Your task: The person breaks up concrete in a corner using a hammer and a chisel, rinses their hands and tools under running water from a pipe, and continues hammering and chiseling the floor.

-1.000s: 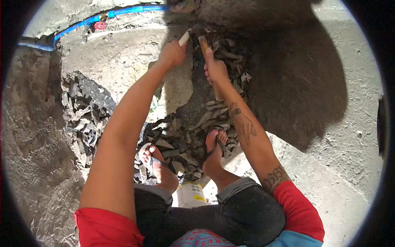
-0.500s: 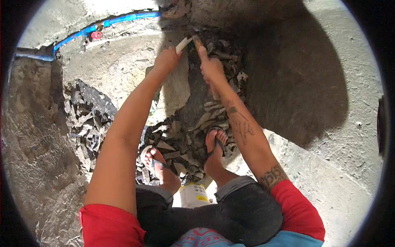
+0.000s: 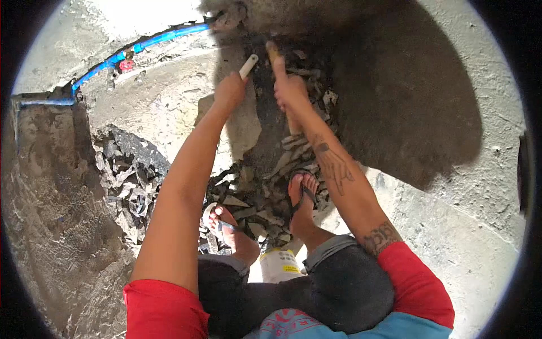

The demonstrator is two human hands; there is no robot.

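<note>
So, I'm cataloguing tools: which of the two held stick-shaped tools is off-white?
The off-white stick-shaped tool with the rounded end, in the left hand; the brown, wooden-looking stick-shaped tool is in the right hand.

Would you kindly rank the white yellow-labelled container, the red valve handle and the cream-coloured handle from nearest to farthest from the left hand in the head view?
1. Cream-coloured handle: in the left hand.
2. Red valve handle: left of the hand.
3. White yellow-labelled container: below, near the picture's bottom.
</note>
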